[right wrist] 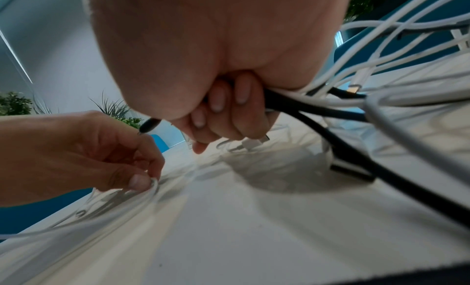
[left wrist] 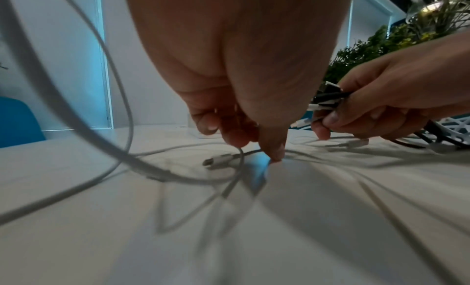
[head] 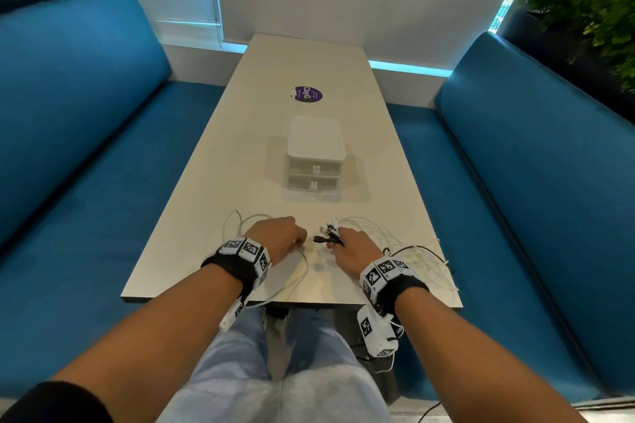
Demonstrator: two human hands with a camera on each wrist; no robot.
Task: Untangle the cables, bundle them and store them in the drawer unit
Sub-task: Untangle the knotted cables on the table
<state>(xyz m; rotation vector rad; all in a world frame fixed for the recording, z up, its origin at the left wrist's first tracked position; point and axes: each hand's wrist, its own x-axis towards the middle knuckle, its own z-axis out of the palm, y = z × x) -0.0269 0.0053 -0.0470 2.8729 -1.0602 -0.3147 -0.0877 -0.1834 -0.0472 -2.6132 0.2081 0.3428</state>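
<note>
Cables (head: 405, 244) in both hands (head: 350, 247), on table (head: 213, 161)

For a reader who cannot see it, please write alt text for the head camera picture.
Two hands work on cables at the near end of a long white table: the right hand grips a bundle of cable ends, and the left hand pinches a white cable. Beyond them stands a white drawer unit, drawers closed, between blue benches.
</note>
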